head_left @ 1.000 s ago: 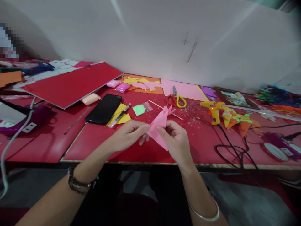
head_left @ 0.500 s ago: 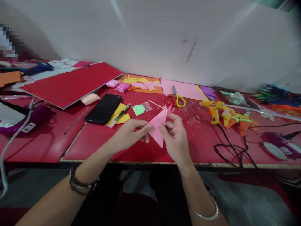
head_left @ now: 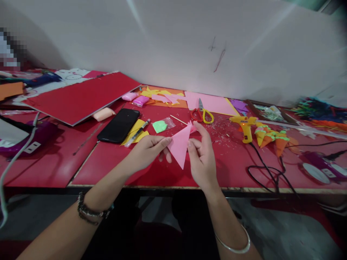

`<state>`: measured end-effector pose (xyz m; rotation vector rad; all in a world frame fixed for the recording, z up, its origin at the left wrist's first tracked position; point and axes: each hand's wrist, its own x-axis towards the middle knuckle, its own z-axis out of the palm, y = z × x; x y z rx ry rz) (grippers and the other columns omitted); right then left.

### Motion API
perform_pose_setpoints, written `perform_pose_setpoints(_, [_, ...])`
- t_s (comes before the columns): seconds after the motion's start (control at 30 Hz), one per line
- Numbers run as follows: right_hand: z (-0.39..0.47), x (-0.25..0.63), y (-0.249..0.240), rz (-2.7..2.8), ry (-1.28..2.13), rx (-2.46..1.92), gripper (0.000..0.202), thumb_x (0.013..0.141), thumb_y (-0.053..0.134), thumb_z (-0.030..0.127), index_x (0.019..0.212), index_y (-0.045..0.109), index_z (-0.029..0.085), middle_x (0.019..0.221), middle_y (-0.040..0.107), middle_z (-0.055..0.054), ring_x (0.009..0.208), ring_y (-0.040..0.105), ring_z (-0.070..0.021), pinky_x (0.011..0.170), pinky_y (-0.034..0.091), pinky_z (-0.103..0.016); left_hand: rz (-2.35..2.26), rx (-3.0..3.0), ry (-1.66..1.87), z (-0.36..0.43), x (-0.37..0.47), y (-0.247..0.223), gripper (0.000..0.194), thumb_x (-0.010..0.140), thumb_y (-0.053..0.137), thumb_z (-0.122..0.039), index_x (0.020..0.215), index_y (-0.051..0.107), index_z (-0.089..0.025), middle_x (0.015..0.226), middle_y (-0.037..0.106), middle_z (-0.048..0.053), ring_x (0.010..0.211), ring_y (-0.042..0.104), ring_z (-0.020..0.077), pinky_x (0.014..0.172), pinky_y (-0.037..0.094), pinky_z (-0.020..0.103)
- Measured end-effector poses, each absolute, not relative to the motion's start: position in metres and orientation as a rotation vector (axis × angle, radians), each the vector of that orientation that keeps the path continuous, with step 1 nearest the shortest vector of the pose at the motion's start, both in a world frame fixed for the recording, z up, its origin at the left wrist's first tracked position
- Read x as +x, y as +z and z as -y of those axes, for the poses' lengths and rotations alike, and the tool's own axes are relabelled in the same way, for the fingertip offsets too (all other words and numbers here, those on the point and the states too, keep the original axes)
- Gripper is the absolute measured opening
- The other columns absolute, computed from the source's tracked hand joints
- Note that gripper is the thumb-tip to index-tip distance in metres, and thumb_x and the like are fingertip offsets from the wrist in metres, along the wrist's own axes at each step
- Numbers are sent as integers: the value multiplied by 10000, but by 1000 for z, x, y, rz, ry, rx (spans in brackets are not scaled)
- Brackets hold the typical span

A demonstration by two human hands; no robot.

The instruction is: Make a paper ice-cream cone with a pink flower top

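Observation:
A folded pink paper [head_left: 180, 146], roughly a triangle with its point down, is held over the red table. My left hand [head_left: 149, 151] pinches its left corner between thumb and fingers. At its right side my right hand [head_left: 202, 155] grips the upper edge, thumb in front and index finger reaching to the small pointed folds at the top. Just behind the paper are a green clay piece [head_left: 159, 126] in clear plastic and a thin stick [head_left: 178, 120].
Behind my hands lie scissors [head_left: 202, 112], pink sheet [head_left: 207, 102] and paper scraps [head_left: 162, 96]. On the left are a black phone [head_left: 118, 125], pen [head_left: 137, 133] and red board [head_left: 84, 95]; on the right, a yellow glue gun [head_left: 245, 128], its black cable and orange-yellow cones [head_left: 272, 138].
The pink paper has turned slightly and shifted left, with more of its flat face showing. My right thumb has moved to its edge, and my right index finger has straightened toward the top folds.

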<state>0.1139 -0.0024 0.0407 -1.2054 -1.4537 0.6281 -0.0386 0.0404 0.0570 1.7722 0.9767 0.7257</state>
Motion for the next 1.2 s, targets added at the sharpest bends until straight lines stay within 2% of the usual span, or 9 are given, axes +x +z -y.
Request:
perform_pose_setpoints(0.07, [2,115,42,1582,535,-1168,354,827,350,131,1113,505,270,878,603,-14,822,559,-140,753,441,-284,-972,1749,741,-41,-39,57,408,844,377,-347,547,557,-134,521,612,10,470,488,72,534,406,184])
perform_pose_setpoints(0.13, [2,116,42,1675,486,-1108,386,800,326,62,1003,585,262,955,600,-12,917,541,-142,816,421,-290,-967,1713,767,-41,-39,57,399,842,380,-339,542,550,-137,510,605,6,470,490,73,529,407,183])
perform_pose_setpoints(0.23, [1,117,42,1693,490,-1076,404,779,351,35,998,595,271,972,603,-10,927,545,-138,822,424,-293,-966,1656,800,-39,-39,57,382,832,396,-321,523,534,-143,485,585,1,466,488,75,523,409,186])
perform_pose_setpoints(0.47, [1,117,43,1725,487,-1048,283,749,534,142,970,612,301,933,617,-6,888,554,-160,792,443,-316,-986,1565,842,-38,-37,58,340,810,416,-281,516,514,-142,474,563,-1,455,473,77,501,400,199])
perform_pose_setpoints(0.67, [2,117,43,1615,511,-1125,104,758,545,209,798,638,233,826,592,-20,787,555,-144,714,447,-285,-888,1644,769,-39,-37,52,298,824,406,-289,609,549,-139,555,590,-9,489,497,67,530,407,190])
perform_pose_setpoints(0.77, [2,115,42,1528,547,-1199,101,764,540,264,741,619,205,772,588,-22,747,551,-139,692,440,-278,-843,1698,738,-39,-37,51,318,844,370,-309,636,542,-140,577,591,-11,496,500,64,546,411,189])
perform_pose_setpoints(1.0, [1,112,40,1347,747,-1159,49,755,543,248,763,523,203,694,572,12,653,550,-106,605,442,-229,-859,1922,750,-36,-35,55,310,817,445,-320,590,552,-138,550,568,-26,499,495,49,526,385,154])
perform_pose_setpoints(1.2, [-1,110,38,1271,813,-1111,272,740,555,223,983,431,232,635,507,51,568,521,-88,537,435,-212,-863,1915,706,-37,-36,53,314,830,425,-316,613,557,-133,515,564,-34,464,498,45,490,376,143])
